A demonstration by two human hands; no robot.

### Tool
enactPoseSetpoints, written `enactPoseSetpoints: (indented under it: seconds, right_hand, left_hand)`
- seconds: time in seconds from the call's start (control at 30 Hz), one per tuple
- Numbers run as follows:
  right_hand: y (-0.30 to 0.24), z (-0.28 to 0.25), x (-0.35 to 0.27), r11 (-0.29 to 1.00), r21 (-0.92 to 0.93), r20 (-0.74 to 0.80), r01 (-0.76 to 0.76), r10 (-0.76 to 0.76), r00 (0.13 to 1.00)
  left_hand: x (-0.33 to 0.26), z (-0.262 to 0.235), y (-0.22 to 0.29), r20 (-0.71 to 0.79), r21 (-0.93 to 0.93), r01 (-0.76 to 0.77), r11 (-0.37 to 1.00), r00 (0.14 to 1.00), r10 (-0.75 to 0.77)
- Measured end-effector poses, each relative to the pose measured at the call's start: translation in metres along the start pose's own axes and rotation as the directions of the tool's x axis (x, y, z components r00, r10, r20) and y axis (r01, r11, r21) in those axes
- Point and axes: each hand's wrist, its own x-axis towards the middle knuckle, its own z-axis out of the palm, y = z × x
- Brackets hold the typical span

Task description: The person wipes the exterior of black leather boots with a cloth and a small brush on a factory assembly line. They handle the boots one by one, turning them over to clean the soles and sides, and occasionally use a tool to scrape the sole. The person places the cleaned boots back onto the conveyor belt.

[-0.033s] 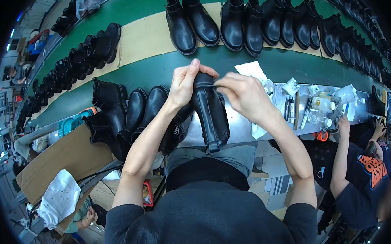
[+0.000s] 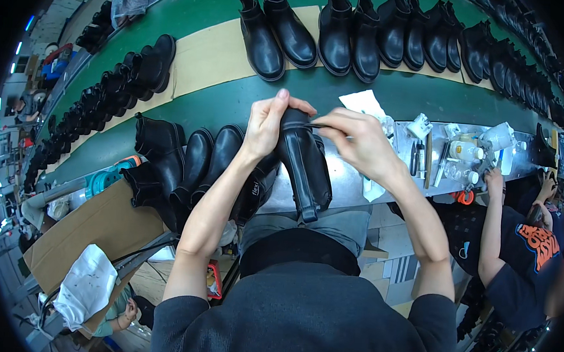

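A black ankle boot [image 2: 303, 171] is held above the metal worktop in front of me, its pull-tab end pointing toward my body and its foot end away. My left hand [image 2: 265, 126] grips the far end of the boot from the left, thumb raised. On the other side my right hand [image 2: 355, 136] pinches a thin dark strip [image 2: 317, 125] beside the boot's edge; whether it is a loose thread, a trim or a tool I cannot tell. Several more black boots [image 2: 196, 158] stand left of my left forearm.
Rows of black boots [image 2: 295, 38] line the green bench [image 2: 222, 92]. At right are white paper [image 2: 364, 102], pens [image 2: 417, 160] and plastic bottles [image 2: 465, 150]. A co-worker's arm [image 2: 494, 218] reaches in there. Cardboard [image 2: 91, 232] and a white cloth [image 2: 86, 286] lie at lower left.
My right hand has shifted slightly right, away from the boot, and the thin dark strip now shows between its fingers and the boot. My left hand keeps its grip.
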Motion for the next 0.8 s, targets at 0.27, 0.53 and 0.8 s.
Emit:
enactPoseSetpoints:
  seconds: [0.27, 0.53, 0.8]
  right_hand:
    - [0.180, -0.049, -0.172, 0.511, -0.360, -0.597, -0.780, 0.516, 0.614]
    - [0.125, 0.005, -0.177, 0.807, 0.186, -0.471, -0.561, 0.574, 0.670]
    - [0.060, 0.072, -0.154, -0.411, 0.912, 0.145, -0.001, 0.319, 0.936]
  left_hand:
    - [-0.052, -0.022, 0.020, -0.064, 0.452, 0.112, 0.885, 0.994, -0.094]
    - [-0.113, 0.001, 0.025, -0.405, 0.090, 0.322, 0.942, 0.876, -0.260]
    - [-0.131, 0.034, 0.037, 0.104, 0.432, -0.206, 0.878, 0.979, 0.178]
